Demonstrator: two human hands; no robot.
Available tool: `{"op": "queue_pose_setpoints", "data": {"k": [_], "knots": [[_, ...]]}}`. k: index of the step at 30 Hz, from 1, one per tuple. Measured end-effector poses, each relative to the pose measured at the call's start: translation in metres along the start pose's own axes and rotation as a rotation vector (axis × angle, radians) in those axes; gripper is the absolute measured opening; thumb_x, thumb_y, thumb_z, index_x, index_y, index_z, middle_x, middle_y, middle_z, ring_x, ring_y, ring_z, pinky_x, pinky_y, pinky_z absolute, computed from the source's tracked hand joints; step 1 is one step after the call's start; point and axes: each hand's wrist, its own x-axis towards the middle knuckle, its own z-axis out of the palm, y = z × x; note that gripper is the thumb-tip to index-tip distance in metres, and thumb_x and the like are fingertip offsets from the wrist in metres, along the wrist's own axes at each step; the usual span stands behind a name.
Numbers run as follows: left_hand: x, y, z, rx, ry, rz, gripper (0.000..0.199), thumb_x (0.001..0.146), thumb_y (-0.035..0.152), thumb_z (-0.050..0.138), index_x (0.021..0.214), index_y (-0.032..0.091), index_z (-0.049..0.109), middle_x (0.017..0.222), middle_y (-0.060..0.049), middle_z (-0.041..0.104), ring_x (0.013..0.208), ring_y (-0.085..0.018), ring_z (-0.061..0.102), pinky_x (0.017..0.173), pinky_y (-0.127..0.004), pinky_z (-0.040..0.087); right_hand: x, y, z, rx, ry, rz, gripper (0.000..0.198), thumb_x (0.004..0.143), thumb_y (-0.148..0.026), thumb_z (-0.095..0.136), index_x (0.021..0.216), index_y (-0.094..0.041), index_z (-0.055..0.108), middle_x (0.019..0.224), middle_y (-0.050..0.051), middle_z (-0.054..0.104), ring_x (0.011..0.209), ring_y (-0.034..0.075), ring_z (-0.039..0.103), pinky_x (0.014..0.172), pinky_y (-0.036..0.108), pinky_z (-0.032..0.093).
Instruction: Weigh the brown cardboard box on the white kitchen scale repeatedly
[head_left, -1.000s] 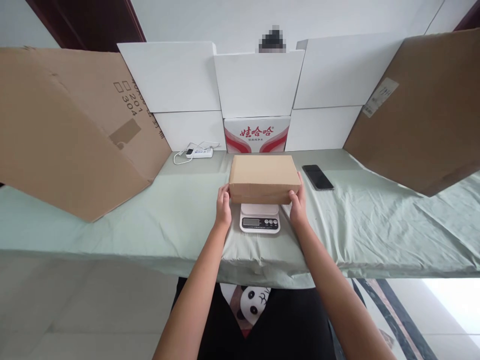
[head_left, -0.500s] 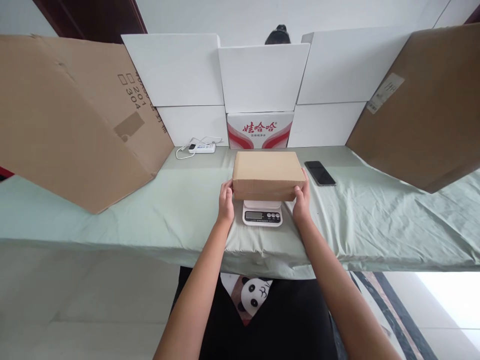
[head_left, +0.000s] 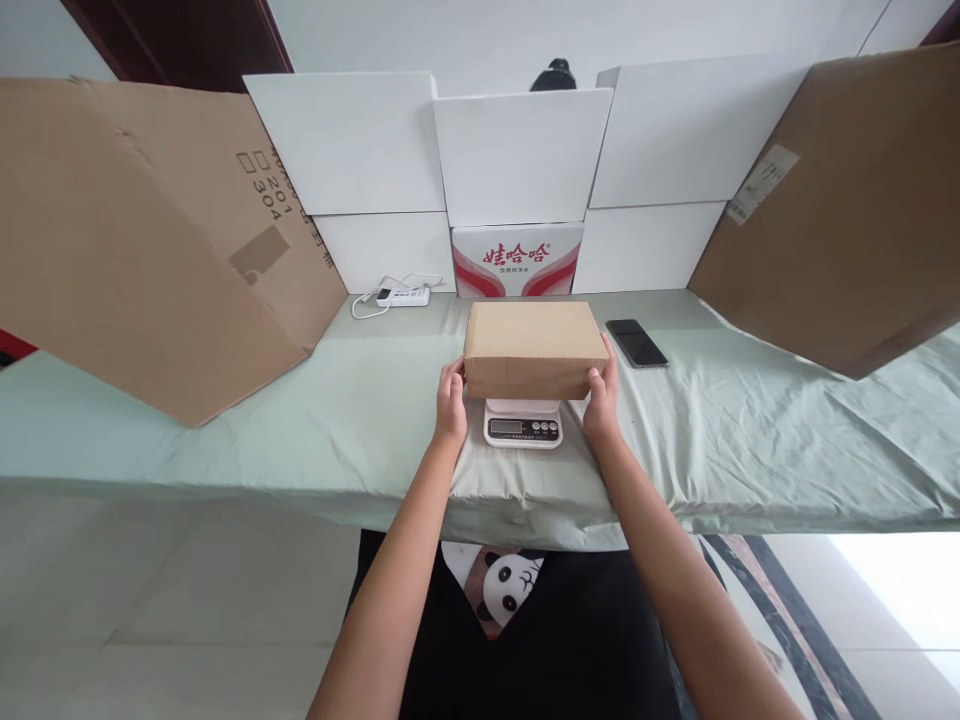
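A closed brown cardboard box [head_left: 534, 350] sits level over a small white digital scale [head_left: 523, 428], hiding most of the weighing plate. Whether the box rests its full weight there I cannot tell. My left hand [head_left: 451, 402] grips the box's left side near the front corner, thumb toward me. On the opposite side my right hand [head_left: 602, 390] holds the right front corner, with its thumb on the front face. The scale's grey display and round buttons face me; no reading can be made out.
A black phone [head_left: 636, 343] lies right of the box on the green cloth [head_left: 360, 400]. Behind stand white boxes [head_left: 521, 160] and a red-printed carton [head_left: 517, 262]. A white power strip [head_left: 403, 297] with a cable lies back left. Large cardboard panels [head_left: 172, 250] flank both sides.
The view has shifted slightly. Both hands keep the same hold on the box, and the box stays in place over the scale.
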Motion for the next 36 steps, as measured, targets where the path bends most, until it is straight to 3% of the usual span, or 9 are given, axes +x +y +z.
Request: {"op": "queue_pose_setpoints", "data": {"k": [12, 25, 31, 36], "knots": [[0.001, -0.005, 0.001, -0.037, 0.015, 0.004, 0.078, 0.103, 0.090, 0.052, 0.142, 0.027, 0.075, 0.158, -0.018, 0.070, 0.152, -0.034, 0.067, 0.129, -0.052, 0.056, 0.000, 0.004, -0.002, -0.013, 0.004, -0.025, 0.077, 0.099, -0.076, 0.062, 0.165, -0.036, 0.064, 0.177, 0.009, 0.060, 0.170, 0.038, 0.050, 0.149, 0.066, 0.030], [0.003, -0.005, 0.001, 0.012, 0.019, -0.013, 0.076, 0.105, 0.088, 0.048, 0.131, 0.023, 0.077, 0.146, -0.017, 0.076, 0.141, -0.032, 0.071, 0.123, -0.048, 0.057, 0.003, 0.011, -0.004, -0.017, -0.015, -0.059, 0.075, 0.100, -0.079, 0.062, 0.161, -0.036, 0.068, 0.172, 0.008, 0.065, 0.172, 0.036, 0.048, 0.152, 0.062, 0.023], [0.007, -0.009, 0.001, 0.020, 0.023, -0.023, 0.075, 0.104, 0.088, 0.049, 0.130, 0.024, 0.078, 0.146, -0.016, 0.075, 0.143, -0.032, 0.070, 0.124, -0.047, 0.056, 0.005, 0.010, -0.004, -0.026, -0.024, -0.066, 0.085, 0.096, -0.087, 0.061, 0.160, -0.033, 0.068, 0.171, 0.011, 0.066, 0.170, 0.040, 0.049, 0.151, 0.067, 0.023], [0.008, -0.009, 0.002, 0.031, 0.021, -0.011, 0.073, 0.104, 0.088, 0.049, 0.129, 0.025, 0.078, 0.145, -0.015, 0.076, 0.144, -0.032, 0.069, 0.129, -0.047, 0.053, 0.004, 0.008, -0.005, -0.036, -0.026, -0.053, 0.096, 0.094, -0.092, 0.060, 0.168, -0.031, 0.060, 0.179, 0.013, 0.058, 0.170, 0.041, 0.050, 0.150, 0.067, 0.026]]}}
